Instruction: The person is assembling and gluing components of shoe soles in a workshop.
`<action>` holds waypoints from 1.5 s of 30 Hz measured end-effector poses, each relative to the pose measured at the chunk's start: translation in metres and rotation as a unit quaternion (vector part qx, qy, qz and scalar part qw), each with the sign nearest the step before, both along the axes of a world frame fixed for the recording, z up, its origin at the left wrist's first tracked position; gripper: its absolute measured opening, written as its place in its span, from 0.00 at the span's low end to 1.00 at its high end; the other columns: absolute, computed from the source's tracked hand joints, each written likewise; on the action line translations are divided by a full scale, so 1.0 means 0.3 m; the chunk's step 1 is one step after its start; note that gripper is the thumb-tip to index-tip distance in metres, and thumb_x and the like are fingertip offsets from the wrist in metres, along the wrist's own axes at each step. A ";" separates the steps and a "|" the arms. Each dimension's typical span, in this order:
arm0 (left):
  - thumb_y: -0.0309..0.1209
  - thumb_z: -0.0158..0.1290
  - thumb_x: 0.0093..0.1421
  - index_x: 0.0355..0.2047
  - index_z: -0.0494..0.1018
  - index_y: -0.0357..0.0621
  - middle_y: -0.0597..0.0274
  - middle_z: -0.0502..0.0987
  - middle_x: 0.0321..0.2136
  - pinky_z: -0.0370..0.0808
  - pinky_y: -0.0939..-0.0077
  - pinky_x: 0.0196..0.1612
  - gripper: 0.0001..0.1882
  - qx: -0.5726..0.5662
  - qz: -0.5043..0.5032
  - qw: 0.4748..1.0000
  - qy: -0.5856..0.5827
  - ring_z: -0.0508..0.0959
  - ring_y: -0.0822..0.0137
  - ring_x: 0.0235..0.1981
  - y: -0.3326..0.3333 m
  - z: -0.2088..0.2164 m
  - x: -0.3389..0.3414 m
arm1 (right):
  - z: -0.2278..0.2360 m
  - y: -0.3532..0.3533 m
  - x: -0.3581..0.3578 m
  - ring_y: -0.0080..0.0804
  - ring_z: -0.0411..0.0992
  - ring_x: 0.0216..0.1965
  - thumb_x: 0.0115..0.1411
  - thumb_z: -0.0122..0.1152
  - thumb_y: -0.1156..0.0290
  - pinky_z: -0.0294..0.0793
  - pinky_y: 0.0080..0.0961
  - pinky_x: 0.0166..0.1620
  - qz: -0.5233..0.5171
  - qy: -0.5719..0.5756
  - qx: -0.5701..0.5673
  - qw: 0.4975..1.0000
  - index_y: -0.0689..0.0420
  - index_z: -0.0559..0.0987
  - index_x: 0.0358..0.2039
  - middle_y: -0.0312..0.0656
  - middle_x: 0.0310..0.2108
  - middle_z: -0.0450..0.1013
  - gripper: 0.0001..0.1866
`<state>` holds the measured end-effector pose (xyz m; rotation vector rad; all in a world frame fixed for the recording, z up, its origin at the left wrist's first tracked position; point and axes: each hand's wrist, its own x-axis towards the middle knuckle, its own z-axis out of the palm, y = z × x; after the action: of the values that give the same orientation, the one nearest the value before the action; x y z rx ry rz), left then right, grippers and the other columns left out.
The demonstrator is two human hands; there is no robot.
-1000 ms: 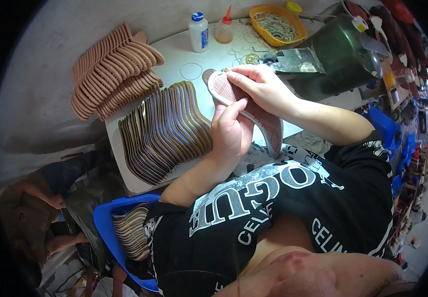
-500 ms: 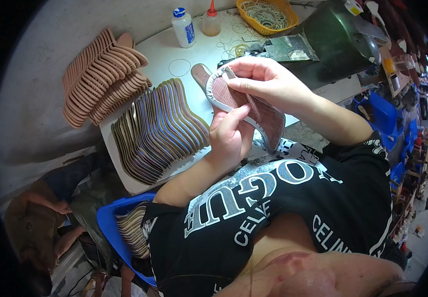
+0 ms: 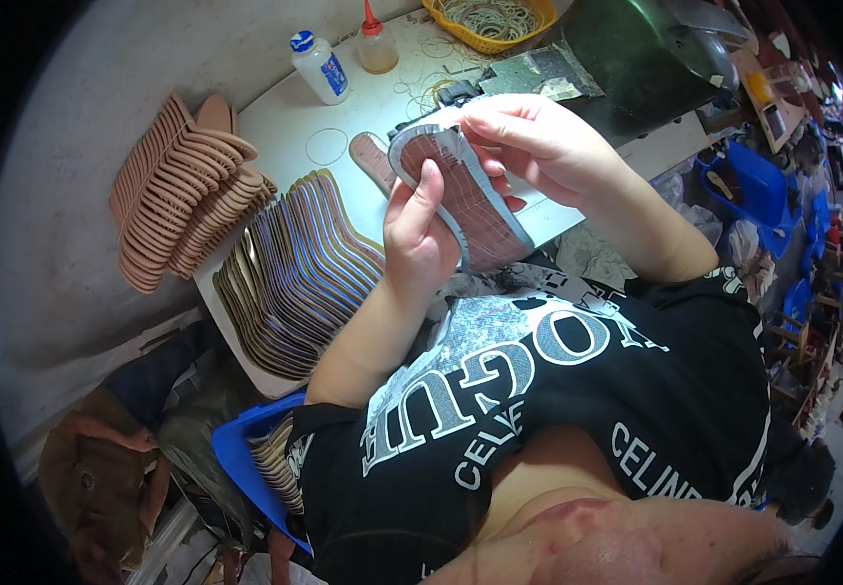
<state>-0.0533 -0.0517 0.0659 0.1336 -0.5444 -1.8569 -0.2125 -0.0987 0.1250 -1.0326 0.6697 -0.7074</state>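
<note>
Both of my hands are raised over the near edge of the table, with a shoe insole [image 3: 485,216] held tilted between them. Its face toward me is reddish brown with a grid of pale lines, and a grey strip wraps its rim with small pleats at the rounded end. My left hand [image 3: 420,232] grips one side, thumb lying flat on the brown face. At the rounded end, my right hand [image 3: 543,146] pinches the grey edging; its fingertips are partly hidden behind the insole. Another brown insole [image 3: 371,159] lies on the table behind my left hand.
Dark-edged insoles [image 3: 300,278] stand in a packed row on the white table [image 3: 270,136]. Pinkish-tan soles [image 3: 173,195] are stacked left. Behind are a white bottle [image 3: 321,70], a red-tipped bottle [image 3: 378,49] and a yellow basket [image 3: 485,39] of bands. A person [image 3: 100,468] sits lower left.
The insole has turned in my hands. My left thumb has moved onto the brown face near the rounded end; my right thumb has shifted from that face to the rim. The whole view has shifted slightly.
</note>
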 end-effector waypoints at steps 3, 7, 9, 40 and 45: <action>0.41 0.34 0.68 0.50 0.63 0.34 0.48 0.73 0.40 0.79 0.53 0.42 0.22 -0.037 -0.032 0.994 -0.094 0.77 0.58 0.41 -0.027 -0.002 0.018 | -0.013 0.005 -0.011 0.15 0.66 0.21 0.62 0.55 0.60 0.69 0.15 0.25 -0.016 -0.033 0.028 0.999 0.65 0.73 0.50 0.35 0.29 0.73 0.22; 0.38 0.41 0.67 0.50 0.63 0.36 0.48 0.75 0.35 0.80 0.56 0.38 0.19 -0.020 -0.109 0.991 -0.077 0.79 0.57 0.35 -0.035 0.017 0.014 | -0.038 0.026 -0.046 0.19 0.70 0.21 0.62 0.55 0.64 0.72 0.17 0.25 0.002 -0.083 0.054 0.995 0.64 0.74 0.49 0.38 0.29 0.74 0.19; 0.38 0.41 0.67 0.50 0.62 0.37 0.48 0.75 0.35 0.80 0.58 0.38 0.18 -0.008 -0.132 0.988 -0.077 0.79 0.58 0.34 -0.026 0.017 0.010 | -0.072 0.036 -0.062 0.19 0.71 0.21 0.62 0.55 0.64 0.72 0.17 0.25 0.003 -0.088 -0.005 0.996 0.64 0.74 0.50 0.37 0.27 0.74 0.20; 0.33 0.44 0.66 0.47 0.58 0.37 0.54 0.72 0.39 0.76 0.76 0.33 0.15 0.024 -0.050 0.914 -0.402 0.77 0.67 0.28 -0.158 0.107 0.151 | -0.141 0.074 -0.027 0.20 0.72 0.31 0.60 0.58 0.70 0.72 0.16 0.37 -0.005 0.075 -0.054 0.996 0.63 0.76 0.38 0.38 0.32 0.75 0.10; 0.35 0.47 0.65 0.43 0.63 0.38 0.60 0.73 0.35 0.71 0.84 0.34 0.13 0.036 -0.065 0.883 -0.464 0.73 0.76 0.29 -0.186 0.047 0.181 | -0.216 0.093 0.106 0.22 0.76 0.30 0.62 0.56 0.58 0.74 0.15 0.33 0.025 0.004 0.018 1.000 0.61 0.78 0.37 0.38 0.30 0.77 0.17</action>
<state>0.0009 -0.1074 0.0800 1.0990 -1.1512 -1.8644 -0.1806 -0.0709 0.0601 -1.0158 0.6591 -0.6450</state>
